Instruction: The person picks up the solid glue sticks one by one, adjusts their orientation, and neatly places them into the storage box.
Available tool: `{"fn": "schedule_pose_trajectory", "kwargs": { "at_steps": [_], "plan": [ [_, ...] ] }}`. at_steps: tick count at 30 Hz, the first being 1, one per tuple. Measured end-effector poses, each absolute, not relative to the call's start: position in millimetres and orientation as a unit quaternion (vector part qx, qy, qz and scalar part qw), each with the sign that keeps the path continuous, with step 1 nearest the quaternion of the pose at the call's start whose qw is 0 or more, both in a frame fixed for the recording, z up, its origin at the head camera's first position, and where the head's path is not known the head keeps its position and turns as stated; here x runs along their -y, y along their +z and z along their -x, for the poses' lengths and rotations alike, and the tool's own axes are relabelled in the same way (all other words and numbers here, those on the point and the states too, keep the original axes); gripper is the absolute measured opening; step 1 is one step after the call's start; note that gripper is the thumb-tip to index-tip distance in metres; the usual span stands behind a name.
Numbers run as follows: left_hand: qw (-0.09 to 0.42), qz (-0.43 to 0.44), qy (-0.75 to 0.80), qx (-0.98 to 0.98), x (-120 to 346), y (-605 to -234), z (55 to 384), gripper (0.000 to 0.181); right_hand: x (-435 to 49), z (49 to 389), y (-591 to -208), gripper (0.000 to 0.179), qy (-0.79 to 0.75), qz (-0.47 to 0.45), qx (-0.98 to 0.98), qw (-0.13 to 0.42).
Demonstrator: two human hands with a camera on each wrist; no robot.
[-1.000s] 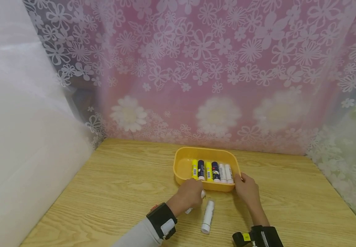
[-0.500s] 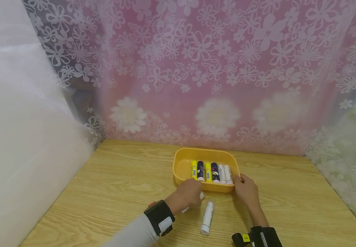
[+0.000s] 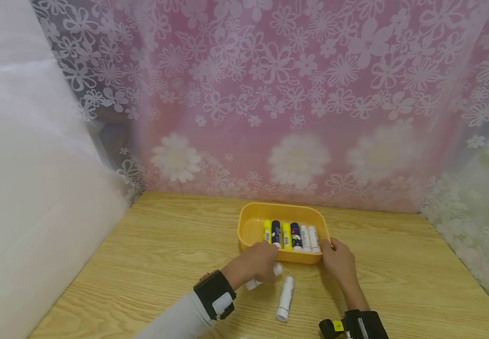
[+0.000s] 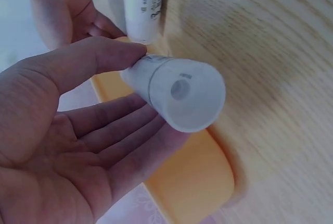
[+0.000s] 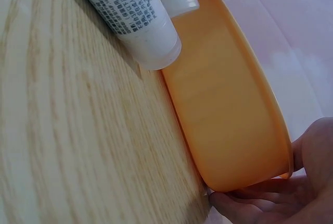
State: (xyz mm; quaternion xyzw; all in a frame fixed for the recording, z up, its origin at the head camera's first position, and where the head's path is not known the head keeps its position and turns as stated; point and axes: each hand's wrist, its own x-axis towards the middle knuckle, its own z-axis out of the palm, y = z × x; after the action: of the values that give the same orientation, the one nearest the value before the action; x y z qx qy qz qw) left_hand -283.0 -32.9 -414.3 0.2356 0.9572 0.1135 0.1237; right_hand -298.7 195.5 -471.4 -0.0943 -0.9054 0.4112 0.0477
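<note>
My left hand [image 3: 258, 261] pinches a white glue stick [image 4: 187, 96] between thumb and fingers, in front of the yellow tray [image 3: 250, 228]. Its translucent, hollow base points toward the left wrist camera. With thumb and fingers my right hand [image 3: 340, 262] grips the tray's near right corner, thumb at the rim. Inside the tray lie several glue sticks side by side: yellow [image 3: 286, 235], navy [image 3: 295, 236] and white [image 3: 314, 239]. Another white glue stick [image 3: 285, 299] lies on the table between my hands, near the tray's front.
The wood-grain table [image 3: 176, 263] reaches back to a pink flowered curtain [image 3: 236, 141]. A white sheet [image 3: 41, 179] hangs at the left, and a pale flowered sheet [image 3: 477, 226] hangs along the right edge.
My left hand has shifted and turned slightly, with more of the held glue stick's lower end showing at its left. The right hand keeps its grip on the tray.
</note>
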Motion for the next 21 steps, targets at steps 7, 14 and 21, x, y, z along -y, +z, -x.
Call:
{"fn": "schedule_pose_trajectory", "kwargs": {
  "at_steps": [7, 14, 21],
  "plan": [
    [0.123, -0.254, 0.14, -0.949, 34.9, -401.0, 282.0, 0.025, -195.7, 297.6, -470.3, 0.05, 0.407, 0.091, 0.908, 0.052],
    [0.114, -0.265, 0.167, -0.943, 39.7, -386.8, 286.6, 0.035, -196.9, 298.0, -471.3, 0.05, 0.406, 0.09, 0.908, 0.058],
    [0.09, -0.261, 0.203, -0.939, 42.9, -377.0, 293.3, 0.026, -196.5, 297.9, -470.2, 0.05, 0.404, 0.088, 0.909, 0.06]
  ]
}}
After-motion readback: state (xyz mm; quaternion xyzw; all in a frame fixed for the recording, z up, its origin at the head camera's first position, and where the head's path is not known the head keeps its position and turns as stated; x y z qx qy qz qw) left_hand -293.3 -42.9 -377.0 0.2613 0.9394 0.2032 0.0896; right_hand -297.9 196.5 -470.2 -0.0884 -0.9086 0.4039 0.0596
